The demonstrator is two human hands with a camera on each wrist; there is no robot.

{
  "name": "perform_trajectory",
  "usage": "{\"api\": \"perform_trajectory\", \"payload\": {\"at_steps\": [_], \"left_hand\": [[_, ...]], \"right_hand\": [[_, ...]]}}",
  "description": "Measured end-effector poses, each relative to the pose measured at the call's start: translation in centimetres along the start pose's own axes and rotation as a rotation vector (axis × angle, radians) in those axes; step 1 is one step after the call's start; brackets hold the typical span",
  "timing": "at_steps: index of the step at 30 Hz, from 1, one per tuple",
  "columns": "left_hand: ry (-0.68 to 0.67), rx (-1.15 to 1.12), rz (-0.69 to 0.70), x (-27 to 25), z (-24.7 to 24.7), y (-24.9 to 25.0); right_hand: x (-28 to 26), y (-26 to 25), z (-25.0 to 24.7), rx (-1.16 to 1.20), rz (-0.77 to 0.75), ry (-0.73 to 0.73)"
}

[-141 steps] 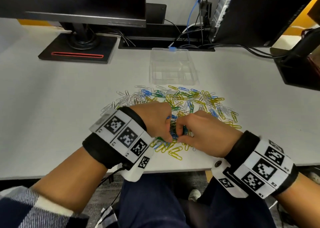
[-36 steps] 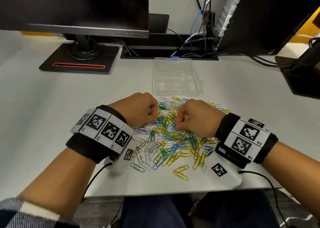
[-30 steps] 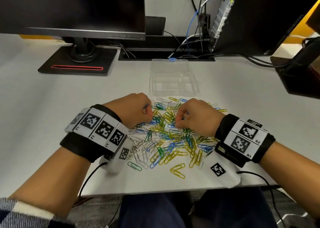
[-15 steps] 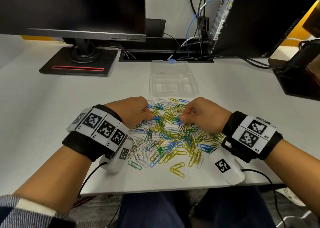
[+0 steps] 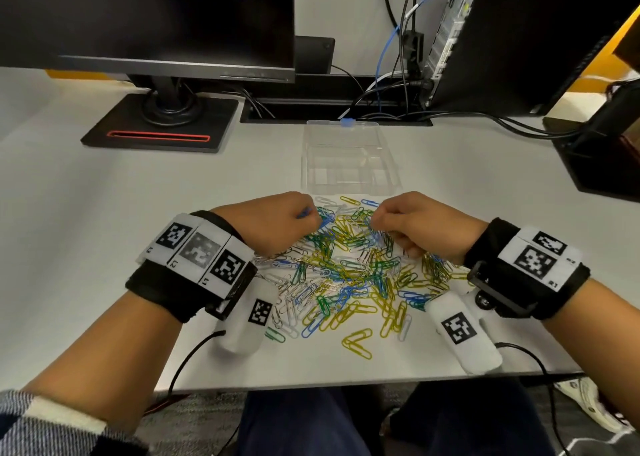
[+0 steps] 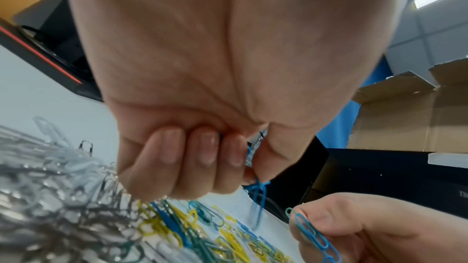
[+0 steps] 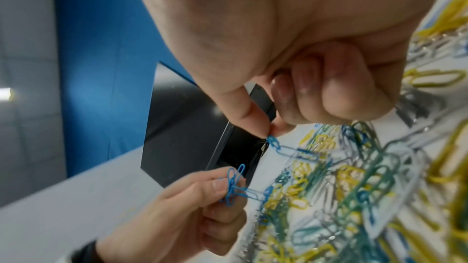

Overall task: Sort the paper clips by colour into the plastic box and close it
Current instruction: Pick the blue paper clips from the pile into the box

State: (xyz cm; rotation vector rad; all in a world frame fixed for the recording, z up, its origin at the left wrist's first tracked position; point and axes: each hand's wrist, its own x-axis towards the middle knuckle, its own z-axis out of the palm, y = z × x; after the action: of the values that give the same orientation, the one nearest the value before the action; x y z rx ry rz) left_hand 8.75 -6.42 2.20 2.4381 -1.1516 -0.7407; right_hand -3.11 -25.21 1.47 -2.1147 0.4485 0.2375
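A heap of blue, green, yellow and silver paper clips [image 5: 349,272] lies on the white desk. Just beyond it stands the clear plastic box [image 5: 349,157] with its lid open and its compartments bare. My left hand [image 5: 308,214] hovers at the heap's far left, fingers curled, pinching a small bunch of blue clips [image 6: 258,193] between thumb and forefinger. My right hand [image 5: 375,221] is at the far right of the heap and pinches one blue clip [image 7: 274,144] by its end. In the right wrist view that clip still trails into the tangle.
A monitor stand [image 5: 162,123] sits at the back left. Cables [image 5: 381,102] and a black computer case [image 5: 519,39] are behind the box. A black base [image 5: 606,150] stands at the right. The desk's front edge [image 5: 346,384] runs close below the heap.
The hands were pressed together at the heap's near side; now they are apart at its far side near the box. In the last second the right hand drifted slightly right.
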Motion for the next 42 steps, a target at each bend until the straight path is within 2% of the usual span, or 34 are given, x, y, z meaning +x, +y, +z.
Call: {"api": "perform_trajectory", "payload": {"at_steps": [3, 8, 12, 19, 27, 31, 35, 42], "left_hand": [[-0.019, -0.121, -0.003, 0.2, 0.1, -0.4], [-0.067, -0.462, 0.005, 0.4, 0.4, -0.4], [-0.126, -0.661, 0.040, 0.1, 0.1, 0.4], [-0.100, -0.910, 0.082, -0.2, -0.1, 0.5], [-0.046, -1.132, 0.128, -0.1, -0.2, 1.0], [-0.047, -1.200, 0.153, 0.2, 0.0, 1.0], [0.018, -1.211, 0.105, 0.8, 0.3, 0.8], [-0.017, -1.129, 0.096, 0.9, 0.5, 0.6]], "right_hand": [[-0.2, -0.2, 0.1, 0.308, 0.063, -0.038], [-0.4, -0.3, -0.1, 0.803, 0.175, -0.139], [-0.3, -0.3, 0.3, 1.001, 0.165, -0.251], [-0.1, -0.4, 0.8, 1.140, 0.167, -0.331], [0.0, -0.5, 0.8, 1.341, 0.067, -0.398], [0.3, -0.6, 1.3, 1.335, 0.091, -0.345], [0.6, -0.8, 1.5, 1.337, 0.124, -0.276], [0.5, -0.6, 1.3, 1.418, 0.127, -0.352]]}}
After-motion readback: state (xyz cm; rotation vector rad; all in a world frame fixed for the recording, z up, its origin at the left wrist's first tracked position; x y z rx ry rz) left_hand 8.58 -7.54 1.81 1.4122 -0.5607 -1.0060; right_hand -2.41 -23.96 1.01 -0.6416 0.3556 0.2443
